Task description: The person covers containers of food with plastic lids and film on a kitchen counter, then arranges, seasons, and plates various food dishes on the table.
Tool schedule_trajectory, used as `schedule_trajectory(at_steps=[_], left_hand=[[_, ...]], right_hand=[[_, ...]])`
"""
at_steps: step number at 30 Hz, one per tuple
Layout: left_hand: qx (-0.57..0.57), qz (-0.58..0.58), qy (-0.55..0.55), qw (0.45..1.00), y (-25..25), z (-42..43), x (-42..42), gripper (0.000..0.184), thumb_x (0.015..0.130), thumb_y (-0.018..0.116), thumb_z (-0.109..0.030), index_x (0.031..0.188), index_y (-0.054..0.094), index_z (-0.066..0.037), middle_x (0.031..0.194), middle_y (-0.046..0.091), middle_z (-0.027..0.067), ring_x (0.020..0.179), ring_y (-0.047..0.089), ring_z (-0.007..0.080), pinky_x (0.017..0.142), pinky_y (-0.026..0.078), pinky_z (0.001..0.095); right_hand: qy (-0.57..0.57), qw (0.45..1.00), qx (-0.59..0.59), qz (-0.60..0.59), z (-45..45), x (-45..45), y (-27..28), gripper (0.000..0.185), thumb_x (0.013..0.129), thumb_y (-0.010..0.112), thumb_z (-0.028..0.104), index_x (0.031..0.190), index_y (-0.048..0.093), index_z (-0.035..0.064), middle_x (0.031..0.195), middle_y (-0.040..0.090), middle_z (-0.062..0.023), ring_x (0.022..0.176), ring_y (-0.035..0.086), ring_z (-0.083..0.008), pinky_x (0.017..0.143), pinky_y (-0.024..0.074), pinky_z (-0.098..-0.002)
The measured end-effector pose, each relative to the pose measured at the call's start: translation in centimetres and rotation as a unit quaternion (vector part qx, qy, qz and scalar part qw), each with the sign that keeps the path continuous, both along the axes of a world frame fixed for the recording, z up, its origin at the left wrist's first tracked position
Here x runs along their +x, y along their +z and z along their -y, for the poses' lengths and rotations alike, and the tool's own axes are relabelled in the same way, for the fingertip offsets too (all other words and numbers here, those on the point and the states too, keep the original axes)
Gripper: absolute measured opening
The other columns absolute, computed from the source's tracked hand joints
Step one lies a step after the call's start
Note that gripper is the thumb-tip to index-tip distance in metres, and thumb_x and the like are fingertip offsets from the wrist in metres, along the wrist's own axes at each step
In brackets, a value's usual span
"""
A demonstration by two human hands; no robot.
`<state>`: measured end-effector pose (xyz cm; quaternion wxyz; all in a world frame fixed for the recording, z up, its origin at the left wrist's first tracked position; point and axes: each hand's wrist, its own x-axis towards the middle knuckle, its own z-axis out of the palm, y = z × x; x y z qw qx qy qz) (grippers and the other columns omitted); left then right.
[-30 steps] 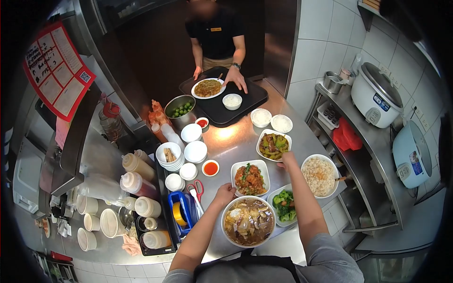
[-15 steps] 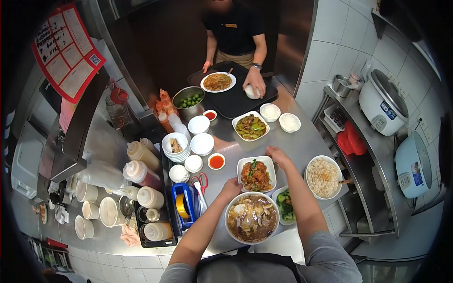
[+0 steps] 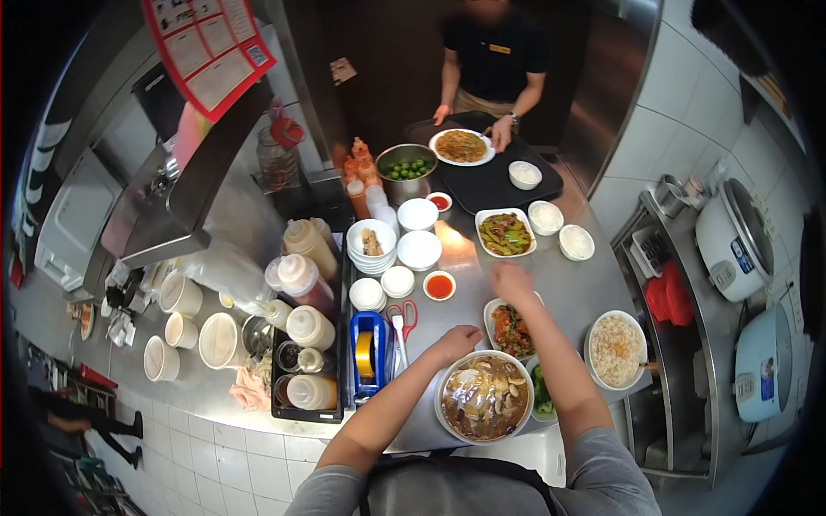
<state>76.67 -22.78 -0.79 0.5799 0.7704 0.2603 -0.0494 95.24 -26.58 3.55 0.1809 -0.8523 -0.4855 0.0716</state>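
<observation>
The white square dish of saucy meat with greens [image 3: 511, 332] sits on the steel counter, partly covered by my right forearm. Over its far edge, my right hand [image 3: 514, 284] is blurred, its fingers not distinct. My left hand [image 3: 458, 343] is loosely closed left of that dish, with nothing visible in it. Just below it stands a large bowl of brown soup [image 3: 484, 398]. A dish of green vegetables [image 3: 542, 394] is half hidden under my right arm. Farther back lies a square dish of green peppers [image 3: 505, 233].
Across the counter a person holds a black tray [image 3: 482, 196] bearing a noodle plate [image 3: 462, 147] and a rice bowl [image 3: 525, 175]. Fried rice [image 3: 616, 350] stands right. At left are squeeze bottles [image 3: 310, 327], a tape dispenser [image 3: 365, 354], scissors [image 3: 409, 316] and stacked bowls [image 3: 372, 245].
The view has swung left, so things appear farther right. Both my hands have come off the meat dish. The other person's hand has left the rice bowl and is at the noodle plate.
</observation>
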Motion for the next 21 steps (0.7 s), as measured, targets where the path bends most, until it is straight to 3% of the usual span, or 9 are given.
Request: schedule_trajectory(at_steps=[2,3,4,6,9,10,14,18,21], left_hand=[[0.107,0.017,0.018,0.994,1.6,-0.4,-1.7,0.043,0.091,0.051,-0.032,0.117,0.057,0.001,0.109,0.062,0.0181,0.098,0.060,0.0246,0.086,0.046,0.0330],[0.102,0.055,0.051,0.992,2.0,-0.3,-2.9,0.043,0.090,0.051,-0.035,0.114,0.057,0.001,0.103,0.063,0.0212,0.097,0.061,0.0343,0.084,0.047,0.0375],[0.094,0.061,0.049,0.992,2.6,-0.3,-4.4,0.044,0.091,0.050,-0.035,0.116,0.056,0.000,0.105,0.063,0.0207,0.097,0.061,0.0336,0.084,0.047,0.0373],[0.078,0.073,0.047,0.993,3.9,-0.3,-7.8,0.044,0.091,0.050,-0.035,0.119,0.055,-0.002,0.108,0.062,0.0198,0.096,0.061,0.0322,0.084,0.047,0.0369],[-0.004,0.053,0.023,0.998,7.2,0.5,-13.8,0.043,0.095,0.048,-0.027,0.129,0.045,0.000,0.111,0.060,0.0113,0.098,0.058,0.0159,0.088,0.045,0.0291],[-0.065,0.052,0.031,0.996,7.4,0.9,-15.7,0.043,0.095,0.048,-0.026,0.129,0.044,0.000,0.114,0.059,0.0114,0.100,0.056,0.0161,0.090,0.043,0.0291],[-0.115,0.073,0.053,0.989,8.8,2.8,-22.3,0.044,0.095,0.047,-0.021,0.133,0.039,-0.001,0.119,0.056,0.0100,0.103,0.055,0.0149,0.092,0.042,0.0286],[-0.128,0.095,0.079,0.984,10.6,4.1,-26.9,0.044,0.096,0.046,-0.018,0.135,0.036,-0.002,0.120,0.055,0.0089,0.104,0.054,0.0141,0.093,0.042,0.0284],[-0.144,0.125,0.139,0.972,10.9,4.4,-30.0,0.043,0.095,0.048,-0.019,0.134,0.039,-0.003,0.117,0.056,0.0093,0.104,0.053,0.0137,0.093,0.041,0.0279]], right_hand=[[0.171,0.980,0.100,0.007,-4.3,-3.1,-1.2,0.018,0.079,0.058,0.015,0.094,0.065,0.0070,0.102,0.062,-0.0131,0.095,0.058,-0.0335,0.082,0.0469,-0.0439],[0.272,0.954,0.127,0.015,-6.2,-5.2,-1.5,0.019,0.077,0.059,0.013,0.095,0.065,0.0080,0.102,0.062,-0.0116,0.096,0.057,-0.0326,0.082,0.0469,-0.0429],[0.303,0.939,0.161,-0.017,-7.3,-7.9,-1.7,0.018,0.077,0.057,0.013,0.091,0.065,0.0070,0.100,0.061,-0.0103,0.094,0.057,-0.0297,0.084,0.0440,-0.0447],[0.329,0.930,0.129,0.100,-9.0,-11.3,-2.1,0.016,0.076,0.056,0.013,0.087,0.067,0.0080,0.096,0.061,-0.0089,0.097,0.056,-0.0257,0.088,0.0406,-0.0450],[0.301,0.937,0.009,0.180,-11.3,-12.6,-3.8,0.015,0.077,0.054,0.012,0.082,0.068,0.0083,0.094,0.061,-0.0074,0.100,0.055,-0.0227,0.090,0.0374,-0.0441],[0.296,0.937,-0.006,0.187,-11.2,-13.0,-2.9,0.016,0.077,0.053,0.009,0.079,0.069,0.0073,0.093,0.062,-0.0068,0.100,0.056,-0.0224,0.090,0.0378,-0.0432],[0.312,0.930,-0.040,0.190,-12.0,-12.2,-2.5,0.014,0.079,0.055,0.014,0.078,0.068,0.0080,0.086,0.063,-0.0078,0.085,0.061,-0.0239,0.081,0.0399,-0.0435],[0.275,0.941,0.178,-0.084,-10.1,-8.5,-1.6,0.012,0.078,0.059,0.011,0.077,0.064,0.0006,0.082,0.062,-0.0164,0.077,0.060,-0.0323,0.069,0.0464,-0.0374],[0.092,0.971,0.219,-0.038,-4.3,-3.5,0.7,0.015,0.081,0.054,0.006,0.093,0.062,0.0009,0.085,0.062,-0.0191,0.081,0.059,-0.0375,0.071,0.0460,-0.0423]])
